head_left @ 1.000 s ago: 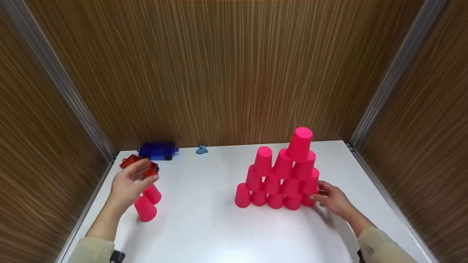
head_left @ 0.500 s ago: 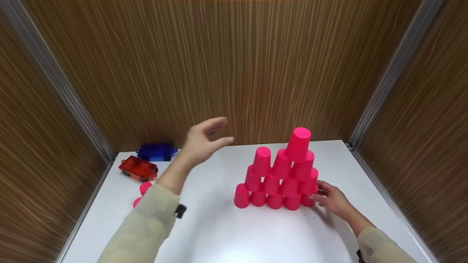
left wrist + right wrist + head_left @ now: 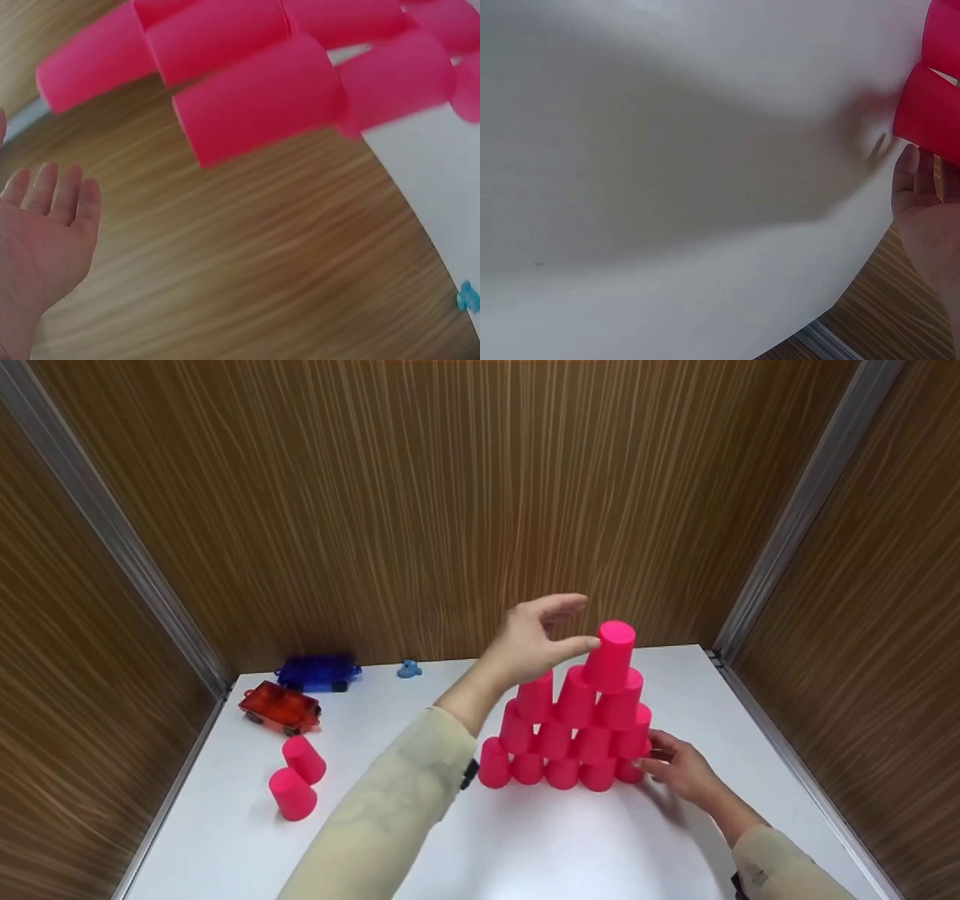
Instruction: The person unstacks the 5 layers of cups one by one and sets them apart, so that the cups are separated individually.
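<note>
Pink cups are stacked upside down in a stepped pyramid on the white table's right half, with a single top cup highest. My left hand is raised beside that top cup, thumb and fingers apart, holding nothing. In the left wrist view a gap separates it from the cups. My right hand stays at the pyramid's lower right, its thumb over the edge of the bottom right cup. Some of its fingertips are hidden by cups. Two loose pink cups stand close together at left.
A red toy wagon and a blue one sit at the table's back left. A small blue figure stands near the back edge. Wood-patterned walls enclose the table at back and sides.
My left hand has swung from above the loose cups at left, up and rightward, to beside the top cup. My right hand and the pyramid have kept their places.
</note>
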A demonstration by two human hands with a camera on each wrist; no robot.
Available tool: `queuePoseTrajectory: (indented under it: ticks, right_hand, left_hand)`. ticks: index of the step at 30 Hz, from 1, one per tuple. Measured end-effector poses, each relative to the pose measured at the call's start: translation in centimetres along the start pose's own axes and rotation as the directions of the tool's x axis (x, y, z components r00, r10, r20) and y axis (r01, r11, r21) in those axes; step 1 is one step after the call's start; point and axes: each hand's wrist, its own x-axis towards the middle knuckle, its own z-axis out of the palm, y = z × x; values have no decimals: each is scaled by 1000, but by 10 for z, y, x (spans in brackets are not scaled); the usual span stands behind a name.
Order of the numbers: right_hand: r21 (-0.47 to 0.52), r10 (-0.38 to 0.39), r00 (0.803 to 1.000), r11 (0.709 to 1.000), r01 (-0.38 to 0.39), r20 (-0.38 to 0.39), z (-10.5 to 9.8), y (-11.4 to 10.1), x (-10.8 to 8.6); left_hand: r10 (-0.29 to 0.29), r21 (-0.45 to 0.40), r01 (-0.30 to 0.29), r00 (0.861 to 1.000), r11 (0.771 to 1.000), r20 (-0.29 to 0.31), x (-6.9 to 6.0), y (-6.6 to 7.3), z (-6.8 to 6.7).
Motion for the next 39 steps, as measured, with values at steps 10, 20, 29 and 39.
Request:
queuePoseTrajectory:
  ticks: [10,20,29,39]
  right_hand:
    - [35,-15,1000,999,15,-4,2,-1,-2]
    - [16,-2,1000,1000,2,1,0,-1,-1]
    - [11,-8,1000,1000,7,13,-1,-1,-1]
    - [-14,8,1000,1000,-8,3,-1,-1,-1]
  left_hand:
    - [-38,-49,40,998,998,43,15,2,36]
    - [-76,-34,77,997,996,24,18,1,48]
    - [-55,-62,54,998,997,-16,17,-2,50]
    - [7,-110,-14,998,994,-59,4,4,22]
